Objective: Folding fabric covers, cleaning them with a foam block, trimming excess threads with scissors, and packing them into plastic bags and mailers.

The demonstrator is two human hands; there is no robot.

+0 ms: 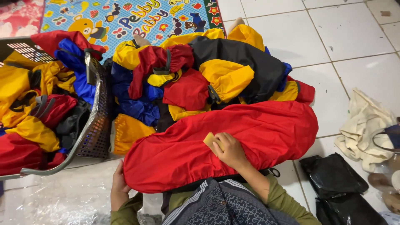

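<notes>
A large red fabric cover lies spread across my lap and the floor. My right hand rests on its middle, fingers closed around a small tan block pressed onto the cloth. My left hand grips the cover's near-left edge, fingers tucked under the hem. Beyond the cover sits a heap of red, yellow, blue and black fabric pieces.
A grey plastic basket full of the same coloured pieces stands at the left. A cream cloth bag and black plastic bags lie on the white tiles at the right. A patterned play mat is at the back. Clear plastic sheeting covers the floor at the near left.
</notes>
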